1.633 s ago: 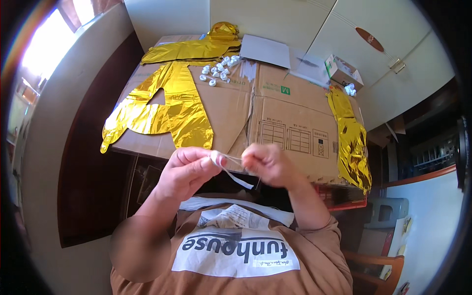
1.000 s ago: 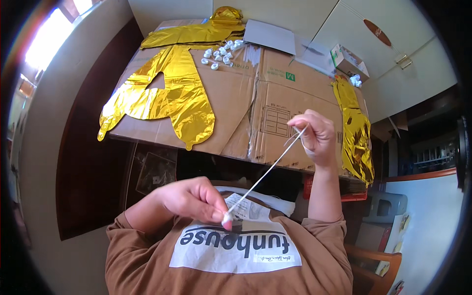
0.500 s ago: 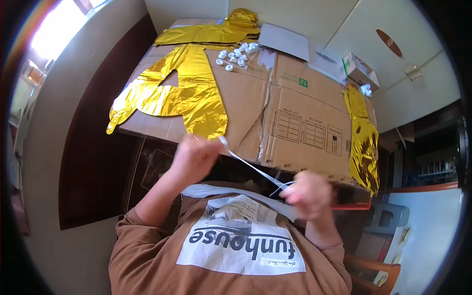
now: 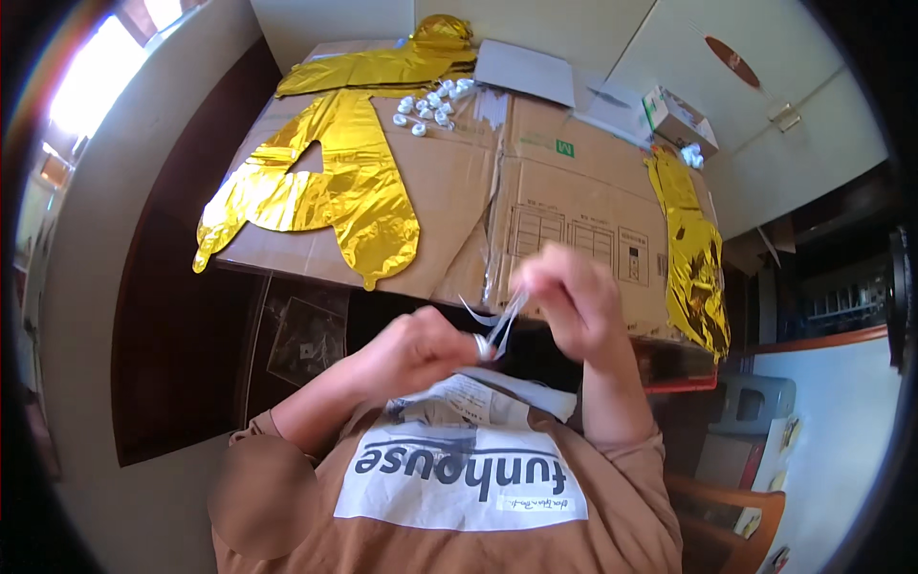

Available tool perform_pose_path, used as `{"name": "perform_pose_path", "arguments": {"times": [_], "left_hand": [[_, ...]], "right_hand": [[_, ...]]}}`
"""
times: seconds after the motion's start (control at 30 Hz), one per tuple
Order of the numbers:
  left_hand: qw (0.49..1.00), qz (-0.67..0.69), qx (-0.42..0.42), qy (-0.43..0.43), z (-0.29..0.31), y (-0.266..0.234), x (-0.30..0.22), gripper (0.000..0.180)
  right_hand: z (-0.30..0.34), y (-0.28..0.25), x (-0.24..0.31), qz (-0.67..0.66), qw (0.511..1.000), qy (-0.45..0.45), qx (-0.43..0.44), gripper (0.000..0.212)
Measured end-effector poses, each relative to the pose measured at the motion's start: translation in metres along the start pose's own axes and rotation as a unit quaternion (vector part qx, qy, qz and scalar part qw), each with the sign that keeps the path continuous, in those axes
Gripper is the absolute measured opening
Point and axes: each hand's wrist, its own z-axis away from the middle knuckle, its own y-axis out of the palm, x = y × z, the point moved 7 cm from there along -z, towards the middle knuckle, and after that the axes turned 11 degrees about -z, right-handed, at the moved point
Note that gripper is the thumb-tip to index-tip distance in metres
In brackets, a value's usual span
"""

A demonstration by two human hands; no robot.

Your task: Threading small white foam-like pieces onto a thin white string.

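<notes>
**White ribbon [image 4: 513, 308] is held between two hands**

We see the white ribbon in the air, just before the near edge of the bench [image 4: 449, 206], whose top is covered with brown cardboard. It runs in loose loops, and one thin end sticks out toward the left. At its lower end we find a small white roll [image 4: 482, 346], which the left hand [image 4: 426, 352] pinches with its curled fingers. The right hand [image 4: 574, 295], somewhat blurred, is higher and grips the ribbon between the fingertips.

Behind the hands, on the left part of the bench, we notice a flat gold foil shape [image 4: 371, 206] with a triangular hole. Beyond it lies a gold foil stack [image 4: 368, 73], and near this, a group of white rolls [image 4: 443, 117]. A pale flat panel [image 4: 524, 73] lies at the back. On the right side, we see a gold foil strip [image 4: 693, 273] along the edge, and behind it an open box [image 4: 677, 121].
</notes>
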Motion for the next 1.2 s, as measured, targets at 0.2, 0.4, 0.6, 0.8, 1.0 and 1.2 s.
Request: {"name": "perform_pose_path", "arguments": {"times": [0.2, 0.4, 0.6, 0.8, 1.0, 1.2], "left_hand": [[0.967, 0.145, -0.131, -0.162, -0.004, -0.033, 0.030, 0.015], [0.877, 0.413, -0.164, -0.184, -0.008, -0.030, 0.023, 0.018], [0.913, 0.364, 0.013, -0.185, -0.009, -0.008, 0.009, 0.019], [0.808, 0.548, -0.199, -0.084, -0.013, -0.038, 0.028, 0.024], [0.984, 0.049, -0.109, -0.128, -0.012, -0.006, 0.029, 0.020], [0.842, 0.475, -0.164, -0.199, -0.008, -0.022, 0.014, 0.020]], "right_hand": [[0.016, 0.044, -0.018, -0.040, 0.981, 0.049, 0.182, 0.006], [0.005, 0.049, -0.020, 0.033, 0.965, 0.059, 0.255, 0.009], [-0.007, 0.009, -0.040, 0.035, 0.986, 0.154, 0.049, 0.019], [0.016, 0.031, -0.033, -0.048, 0.982, 0.153, 0.097, 0.013], [-0.008, 0.017, 0.003, 0.053, 0.994, 0.008, 0.098, 0.009], [0.004, 0.032, -0.038, 0.002, 0.988, 0.072, 0.139, 0.008]]}}
